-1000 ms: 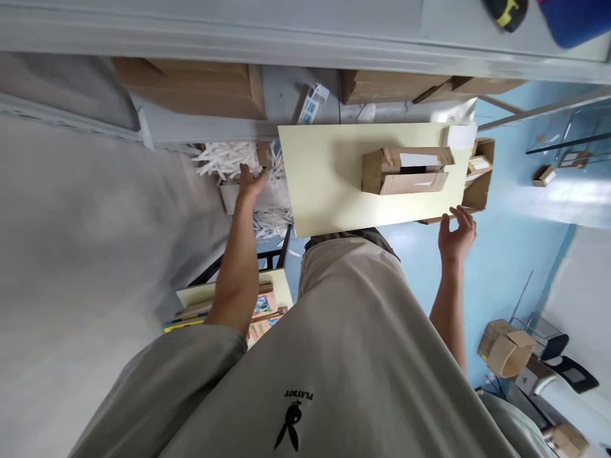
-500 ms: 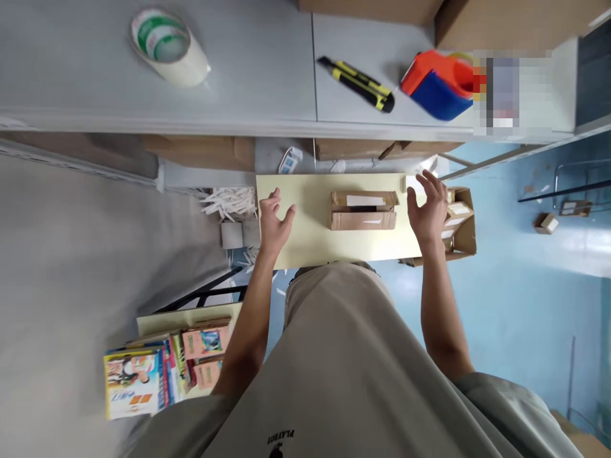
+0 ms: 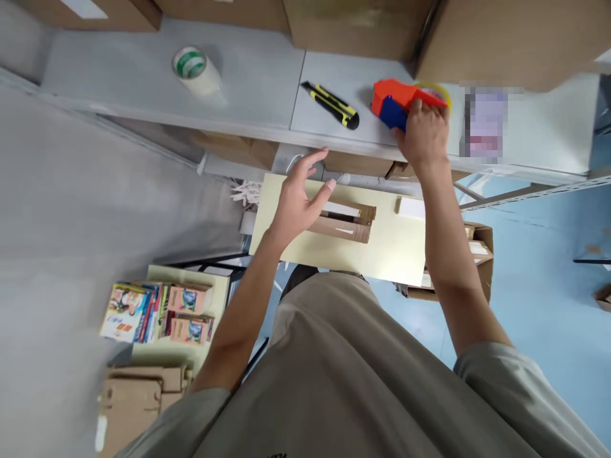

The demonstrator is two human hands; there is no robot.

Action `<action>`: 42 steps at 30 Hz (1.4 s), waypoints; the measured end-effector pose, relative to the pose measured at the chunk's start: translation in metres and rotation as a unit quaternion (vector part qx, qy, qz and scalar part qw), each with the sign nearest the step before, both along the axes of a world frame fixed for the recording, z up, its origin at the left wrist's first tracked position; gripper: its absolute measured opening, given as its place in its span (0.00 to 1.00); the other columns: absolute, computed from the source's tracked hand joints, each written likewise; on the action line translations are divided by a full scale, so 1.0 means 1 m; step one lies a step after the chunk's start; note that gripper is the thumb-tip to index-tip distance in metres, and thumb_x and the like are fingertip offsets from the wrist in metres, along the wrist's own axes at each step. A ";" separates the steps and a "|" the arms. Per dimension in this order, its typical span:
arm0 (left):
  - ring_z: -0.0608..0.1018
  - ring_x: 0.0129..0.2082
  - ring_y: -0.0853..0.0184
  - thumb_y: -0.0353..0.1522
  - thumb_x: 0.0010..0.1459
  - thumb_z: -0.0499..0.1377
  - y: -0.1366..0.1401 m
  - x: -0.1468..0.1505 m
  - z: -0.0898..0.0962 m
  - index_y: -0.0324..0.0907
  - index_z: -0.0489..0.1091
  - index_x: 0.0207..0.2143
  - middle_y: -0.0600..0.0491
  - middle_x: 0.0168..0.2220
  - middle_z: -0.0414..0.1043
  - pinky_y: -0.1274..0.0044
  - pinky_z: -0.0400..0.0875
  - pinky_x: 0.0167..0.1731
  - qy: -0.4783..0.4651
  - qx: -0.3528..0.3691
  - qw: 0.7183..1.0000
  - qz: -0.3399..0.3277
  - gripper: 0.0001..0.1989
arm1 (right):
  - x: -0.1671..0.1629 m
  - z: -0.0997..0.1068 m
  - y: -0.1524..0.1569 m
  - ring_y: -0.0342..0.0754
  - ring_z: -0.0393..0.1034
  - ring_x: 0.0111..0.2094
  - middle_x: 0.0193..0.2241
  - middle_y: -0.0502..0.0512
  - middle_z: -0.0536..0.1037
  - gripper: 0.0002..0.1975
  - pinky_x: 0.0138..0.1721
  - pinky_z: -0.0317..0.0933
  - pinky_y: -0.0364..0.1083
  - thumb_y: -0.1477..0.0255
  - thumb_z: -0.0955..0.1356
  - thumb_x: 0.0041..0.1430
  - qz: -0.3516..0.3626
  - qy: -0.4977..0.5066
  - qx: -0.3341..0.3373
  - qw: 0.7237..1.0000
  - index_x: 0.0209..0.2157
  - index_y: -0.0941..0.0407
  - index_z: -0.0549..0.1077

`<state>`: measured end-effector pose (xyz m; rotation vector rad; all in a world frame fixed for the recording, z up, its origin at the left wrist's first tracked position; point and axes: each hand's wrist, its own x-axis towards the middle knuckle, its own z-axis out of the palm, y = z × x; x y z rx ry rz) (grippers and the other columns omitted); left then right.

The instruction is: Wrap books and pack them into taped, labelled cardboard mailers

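My right hand (image 3: 427,137) is up at the grey shelf, its fingers closed around a red and blue tape dispenser (image 3: 392,102) with a yellow-edged roll of tape. A black and yellow utility knife (image 3: 334,107) lies on the shelf to the left of the dispenser. Thumb and fingers apart, my left hand (image 3: 298,197) is empty and hovers over the left end of a small cardboard box (image 3: 346,229). That box rests on the pale yellow table (image 3: 396,254), its left end partly hidden by the hand. White labels or paper show on the box.
A roll of clear tape (image 3: 195,70) stands on the shelf (image 3: 252,83), with large cartons (image 3: 353,28) behind. An open carton (image 3: 484,267) holding boxes sits right of the table. Books (image 3: 126,312) and flattened cardboard (image 3: 128,407) are at lower left.
My right hand has moved from above the table's right end up to the shelf and taken hold of the tape dispenser. My left hand has moved right, over the small box. The view has shifted.
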<state>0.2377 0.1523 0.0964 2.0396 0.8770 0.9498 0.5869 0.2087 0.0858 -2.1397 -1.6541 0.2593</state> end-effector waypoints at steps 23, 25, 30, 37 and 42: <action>0.90 0.55 0.49 0.67 0.69 0.66 -0.061 -0.065 -0.046 0.48 0.88 0.54 0.43 0.53 0.89 0.59 0.89 0.54 -0.048 -0.391 0.919 -0.021 0.35 | -0.154 -0.030 -0.271 0.65 0.80 0.50 0.51 0.65 0.85 0.34 0.54 0.80 0.66 0.34 0.71 0.72 0.092 0.305 -0.178 0.931 0.59 0.48 0.76; 0.89 0.55 0.48 0.63 0.66 0.73 -0.052 -0.073 -0.041 0.48 0.89 0.52 0.44 0.52 0.89 0.59 0.89 0.54 -0.053 -0.389 0.919 -0.034 0.31 | -0.160 -0.018 -0.268 0.67 0.80 0.51 0.53 0.67 0.85 0.33 0.55 0.80 0.68 0.35 0.72 0.72 0.101 0.273 -0.185 0.938 0.58 0.48 0.77; 0.89 0.48 0.52 0.53 0.62 0.80 -0.038 -0.093 -0.041 0.44 0.88 0.46 0.47 0.44 0.87 0.63 0.88 0.48 -0.079 -0.436 0.895 -0.053 0.23 | -0.178 0.008 -0.259 0.66 0.79 0.47 0.47 0.65 0.85 0.31 0.51 0.81 0.67 0.38 0.71 0.73 0.110 0.198 -0.231 0.946 0.59 0.48 0.78; 0.86 0.38 0.59 0.47 0.59 0.81 -0.029 -0.115 -0.077 0.43 0.85 0.39 0.50 0.35 0.84 0.71 0.82 0.36 -0.108 -0.496 0.860 -0.052 0.19 | -0.204 0.040 -0.230 0.65 0.84 0.44 0.49 0.62 0.88 0.31 0.49 0.81 0.64 0.41 0.74 0.72 0.116 0.153 -0.312 0.930 0.63 0.48 0.78; 0.85 0.37 0.60 0.46 0.59 0.80 -0.026 -0.126 -0.096 0.42 0.84 0.37 0.49 0.35 0.84 0.70 0.81 0.38 -0.124 -0.510 0.850 -0.048 0.18 | -0.219 0.053 -0.201 0.63 0.83 0.41 0.43 0.60 0.88 0.37 0.43 0.78 0.59 0.37 0.74 0.69 0.109 0.112 -0.352 0.923 0.65 0.49 0.79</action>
